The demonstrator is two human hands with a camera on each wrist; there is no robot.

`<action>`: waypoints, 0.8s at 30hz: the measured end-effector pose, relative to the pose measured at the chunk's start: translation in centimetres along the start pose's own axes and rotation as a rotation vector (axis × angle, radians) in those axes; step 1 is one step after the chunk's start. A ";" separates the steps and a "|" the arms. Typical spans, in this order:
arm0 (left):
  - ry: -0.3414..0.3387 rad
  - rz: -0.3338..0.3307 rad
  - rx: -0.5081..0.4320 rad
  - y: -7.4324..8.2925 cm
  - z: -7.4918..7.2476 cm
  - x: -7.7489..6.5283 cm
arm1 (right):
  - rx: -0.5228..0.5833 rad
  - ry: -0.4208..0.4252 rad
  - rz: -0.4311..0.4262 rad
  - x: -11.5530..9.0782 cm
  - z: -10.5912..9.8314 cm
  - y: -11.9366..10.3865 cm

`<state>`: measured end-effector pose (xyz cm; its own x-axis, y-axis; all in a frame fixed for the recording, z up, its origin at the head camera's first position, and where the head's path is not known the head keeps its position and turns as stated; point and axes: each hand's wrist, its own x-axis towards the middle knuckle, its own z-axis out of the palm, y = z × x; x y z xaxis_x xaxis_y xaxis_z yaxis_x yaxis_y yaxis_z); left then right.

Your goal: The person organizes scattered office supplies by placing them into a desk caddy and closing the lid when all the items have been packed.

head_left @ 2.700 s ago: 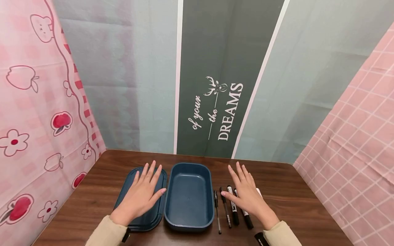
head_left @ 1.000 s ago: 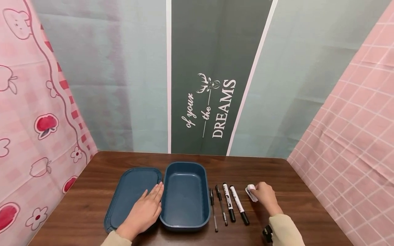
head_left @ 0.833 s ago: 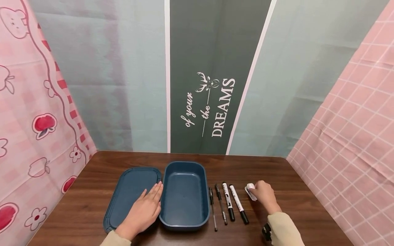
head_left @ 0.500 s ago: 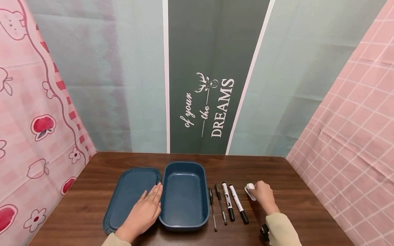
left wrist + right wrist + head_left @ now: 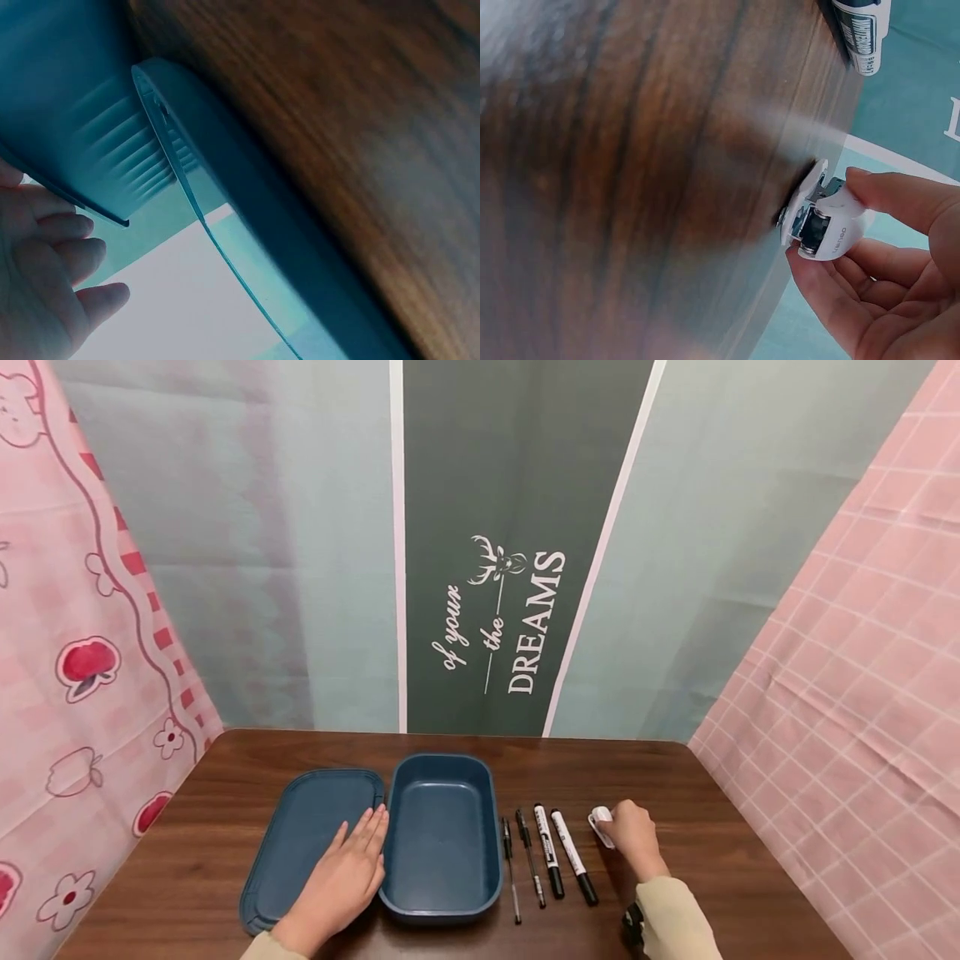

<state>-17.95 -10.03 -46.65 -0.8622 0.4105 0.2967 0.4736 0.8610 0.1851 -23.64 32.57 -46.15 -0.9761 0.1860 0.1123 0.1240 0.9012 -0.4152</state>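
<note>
My left hand point(image 5: 345, 872) reaches over the dark blue lid point(image 5: 307, 827) with nearly straight fingers, its fingertips at the left rim of an open blue box point(image 5: 442, 843). In the left wrist view the fingers point(image 5: 79, 259) stay beside the box wall point(image 5: 67, 90). My right hand point(image 5: 636, 839) pinches a small white stapler point(image 5: 601, 823) between thumb and fingers at the right of the table. In the right wrist view the stapler point(image 5: 829, 225) shows its white base, metal parts and printed lettering, close over the wood.
Between box and stapler lie two slim black-and-clear pens point(image 5: 512, 868) and two white markers with black caps point(image 5: 573, 856), side by side. The brown wooden table point(image 5: 675, 893) ends at grey-green and pink printed curtains point(image 5: 345, 568).
From raised and spread, both hands have come down: the left to the box's rim, the right to the stapler, which it pinches. Over the last second they barely moved; the head view drifted slightly.
</note>
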 end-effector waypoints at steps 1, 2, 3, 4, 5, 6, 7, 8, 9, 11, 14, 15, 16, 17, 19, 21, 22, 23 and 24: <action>0.004 -0.002 0.002 0.0 -0.1 -0.1 | -0.002 0.005 -0.004 0.1 0.1 -0.2; 0.009 -0.003 0.004 -0.1 -0.2 -0.2 | -0.002 0.007 -0.007 0.1 0.1 -0.3; 0.014 -0.004 0.005 -0.1 -0.2 -0.2 | -0.001 0.010 -0.012 0.1 0.1 -0.4; 0.017 -0.005 0.004 -0.1 -0.3 -0.3 | 0.003 0.011 -0.016 0.1 0.1 -0.5; 0.019 -0.005 0.003 -0.2 -0.3 -0.4 | 0.011 0.013 -0.015 0.1 0.1 -0.6; 0.017 -0.004 0.004 -0.2 -0.3 -0.4 | 0.019 0.012 -0.013 0.0 0.0 -0.6; 0.014 -0.003 0.003 -0.2 -0.3 -0.4 | 0.030 0.007 -0.005 0.0 0.0 -0.5; 0.011 -0.001 0.003 -0.2 -0.3 -0.4 | 0.042 0.001 0.006 -0.1 -0.1 -0.5; 0.006 0.000 0.003 -0.2 -0.3 -0.4 | 0.053 -0.002 0.013 -0.2 -0.2 -0.3; -0.003 0.002 0.004 -0.2 -0.2 -0.3 | 0.080 -0.007 0.036 -0.3 -0.4 0.0; -0.006 0.006 0.008 -0.1 -0.2 -0.2 | 0.113 -0.012 0.052 -0.2 -0.8 0.7; -0.005 0.008 0.008 -0.1 -0.2 -0.2 | 0.129 -0.013 0.058 -0.2 -0.9 1.0; -0.003 0.010 0.008 -0.1 -0.2 -0.1 | 0.143 -0.019 0.064 -0.1 -1.0 1.2; -0.001 0.013 0.011 -0.1 -0.2 -0.1 | 0.164 -0.027 0.075 -0.1 -1.0 1.5; -0.001 0.018 0.016 -0.2 -0.2 0.0 | 0.248 -0.048 0.121 0.1 -1.1 2.0; -0.004 0.022 0.016 -0.2 -0.2 0.0 | 0.391 -0.081 0.188 0.2 -1.1 2.5; -0.006 0.023 0.016 -0.2 -0.2 0.0 | 0.469 -0.097 0.216 0.2 -1.0 2.7; -0.009 0.023 0.015 -0.2 -0.2 0.0 | 0.561 -0.114 0.249 0.2 -1.0 2.9; -0.012 0.023 0.015 -0.2 -0.2 0.0 | 0.653 -0.127 0.283 0.2 -0.9 3.1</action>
<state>-17.99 -10.28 -46.49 -0.8531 0.4342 0.2892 0.4911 0.8554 0.1644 -23.32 35.79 -46.58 -0.9406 0.2945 -0.1688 0.2819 0.4004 -0.8719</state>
